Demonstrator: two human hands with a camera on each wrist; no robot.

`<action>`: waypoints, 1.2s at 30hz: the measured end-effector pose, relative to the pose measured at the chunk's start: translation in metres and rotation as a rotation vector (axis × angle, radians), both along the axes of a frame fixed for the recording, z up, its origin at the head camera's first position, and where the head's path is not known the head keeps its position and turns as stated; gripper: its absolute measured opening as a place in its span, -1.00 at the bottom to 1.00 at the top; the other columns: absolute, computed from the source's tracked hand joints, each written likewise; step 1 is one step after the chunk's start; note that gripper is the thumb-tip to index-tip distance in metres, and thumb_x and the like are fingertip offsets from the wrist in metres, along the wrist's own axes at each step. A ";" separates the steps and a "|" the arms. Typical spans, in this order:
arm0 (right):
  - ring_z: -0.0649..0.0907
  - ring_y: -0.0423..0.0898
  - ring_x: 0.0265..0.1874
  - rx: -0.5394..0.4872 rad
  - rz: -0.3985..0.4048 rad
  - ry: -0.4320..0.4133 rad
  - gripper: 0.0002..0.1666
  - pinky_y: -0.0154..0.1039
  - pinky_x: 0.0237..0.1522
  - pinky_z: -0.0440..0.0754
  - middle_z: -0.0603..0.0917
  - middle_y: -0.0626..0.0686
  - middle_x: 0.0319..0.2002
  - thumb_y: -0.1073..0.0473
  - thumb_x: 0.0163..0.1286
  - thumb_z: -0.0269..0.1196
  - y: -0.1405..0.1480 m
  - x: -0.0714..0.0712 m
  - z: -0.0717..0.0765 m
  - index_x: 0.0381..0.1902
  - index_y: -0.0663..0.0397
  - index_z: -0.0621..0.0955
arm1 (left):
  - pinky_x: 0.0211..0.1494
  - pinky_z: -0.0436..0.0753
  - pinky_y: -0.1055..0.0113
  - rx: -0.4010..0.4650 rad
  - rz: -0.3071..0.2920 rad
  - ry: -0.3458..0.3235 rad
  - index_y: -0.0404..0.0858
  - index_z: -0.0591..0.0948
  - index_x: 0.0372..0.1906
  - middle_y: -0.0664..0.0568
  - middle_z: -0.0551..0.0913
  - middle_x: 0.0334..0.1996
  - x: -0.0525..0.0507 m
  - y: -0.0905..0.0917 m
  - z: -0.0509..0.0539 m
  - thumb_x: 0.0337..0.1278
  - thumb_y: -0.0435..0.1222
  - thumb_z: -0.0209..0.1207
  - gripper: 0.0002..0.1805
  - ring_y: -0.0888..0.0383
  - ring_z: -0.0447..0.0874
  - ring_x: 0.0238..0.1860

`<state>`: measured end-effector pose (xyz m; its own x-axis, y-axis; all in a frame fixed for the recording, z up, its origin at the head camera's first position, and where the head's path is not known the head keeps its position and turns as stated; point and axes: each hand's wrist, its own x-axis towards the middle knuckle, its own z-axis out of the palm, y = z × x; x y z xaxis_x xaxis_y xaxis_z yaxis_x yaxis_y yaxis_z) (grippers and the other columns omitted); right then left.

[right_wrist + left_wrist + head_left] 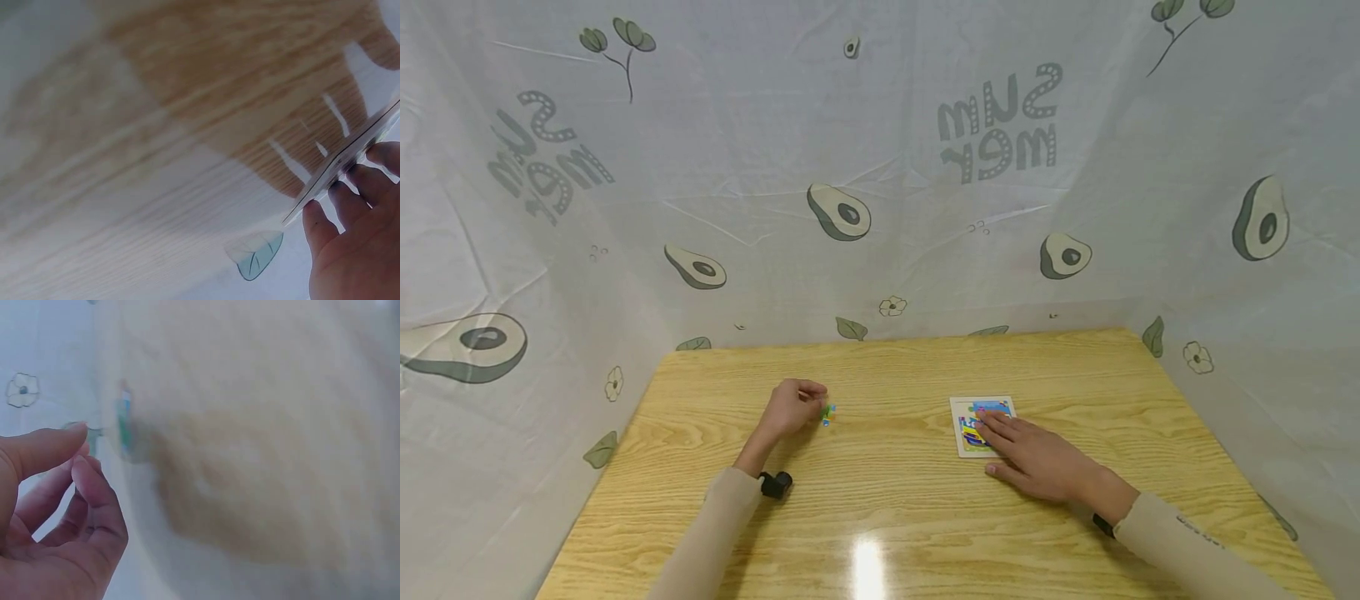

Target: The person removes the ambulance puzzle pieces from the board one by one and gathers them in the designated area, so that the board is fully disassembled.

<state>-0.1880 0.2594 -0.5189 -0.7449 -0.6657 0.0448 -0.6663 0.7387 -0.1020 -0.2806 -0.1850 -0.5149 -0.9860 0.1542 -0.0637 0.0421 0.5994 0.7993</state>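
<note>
Left hand [788, 408]: fingers curled toward the thumb, the tips almost meeting; nothing shows between them, though I cannot tell whether they pinch anything. Right hand [1037, 458]: fingers extended, back uppermost, gripping nothing, their tips laid on the board [961, 408]. The piece [828, 414], small and many-coloured, lies on the table [887, 475] just beside the left fingertips; in the head view the two seem to meet, whereas the left wrist view leaves a gap between them and gives the piece blurred and nearly edge-on. The board, white-rimmed with a bright blue and yellow picture, lies well apart from the piece, to its right; its printed face is plain only from the head, while the right wrist view gives its thin edge. The right fingers hide part of the picture. Near the front, a patch of glare [868, 567] whitens the wood; a pale curtain [760, 133] printed with avocados [839, 212] stands behind and at both sides. A small black camera [778, 485] projects from the left wrist, and a black band [1103, 524] partly shows at the right. Both forearms, in beige sleeves [715, 525], slant inward from the near side.
</note>
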 end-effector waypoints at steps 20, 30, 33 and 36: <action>0.36 0.19 0.59 -0.014 -0.027 -0.027 -0.20 0.16 0.52 0.41 0.29 0.18 0.64 -0.22 0.68 0.03 0.000 0.000 0.001 0.63 0.16 0.29 | -0.09 0.72 0.20 0.061 -0.185 0.065 -0.34 0.73 0.14 -0.12 0.77 -0.13 -0.018 0.081 0.027 0.44 -0.32 0.27 -0.71 0.00 0.74 -0.11; 0.33 0.25 0.60 -0.029 -0.075 -0.073 -0.19 0.22 0.52 0.39 0.27 0.24 0.63 -0.22 0.68 0.03 0.008 0.009 0.007 0.62 0.19 0.29 | -0.26 0.59 0.39 0.059 -0.300 0.024 -0.37 0.72 0.15 -0.13 0.74 -0.14 -0.023 0.137 0.024 0.47 -0.29 0.23 -0.69 0.10 0.71 -0.19; 0.33 0.25 0.60 -0.021 -0.077 -0.078 -0.19 0.22 0.52 0.39 0.27 0.23 0.64 -0.25 0.68 0.01 0.010 0.012 0.007 0.61 0.18 0.31 | -0.25 0.61 0.37 0.042 -0.312 0.025 -0.36 0.75 0.11 -0.11 0.75 -0.11 -0.022 0.152 0.021 0.48 -0.28 0.22 -0.71 0.13 0.69 -0.20; 0.32 0.22 0.61 -0.011 -0.092 -0.091 -0.17 0.21 0.52 0.39 0.25 0.19 0.65 -0.30 0.68 -0.02 0.011 0.014 0.005 0.62 0.14 0.30 | -0.19 0.64 0.36 0.012 -0.327 0.038 -0.34 0.77 0.07 -0.09 0.77 -0.09 -0.021 0.167 0.019 0.49 -0.27 0.22 -0.73 0.16 0.68 -0.20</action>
